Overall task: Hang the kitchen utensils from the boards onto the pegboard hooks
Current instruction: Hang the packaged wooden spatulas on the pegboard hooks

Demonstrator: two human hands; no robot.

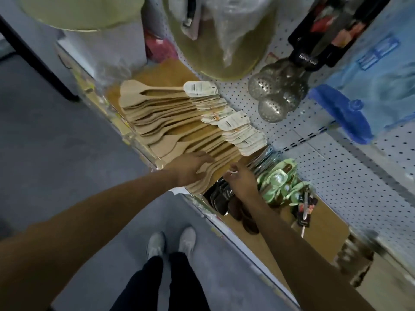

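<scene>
Several wooden spatulas (157,117) with white paper tags (233,122) lie fanned in a row on a brown shelf board (157,72). My left hand (190,168) rests palm down on the nearest spatulas, fingers spread over their blades. My right hand (241,179) pinches a small white loop or tag string (233,172) at the handle end of the nearest spatulas. The white pegboard (314,153) rises behind the shelf.
Metal skimmers (277,93) hang from the pegboard above right. Green utensils (280,182), dark ladles (224,198) and metal tools (262,160) lie to the right of the spatulas. Blue plastic goods (343,113) hang at right. Large bagged pots (220,34) hang above. My feet (170,243) stand on grey floor.
</scene>
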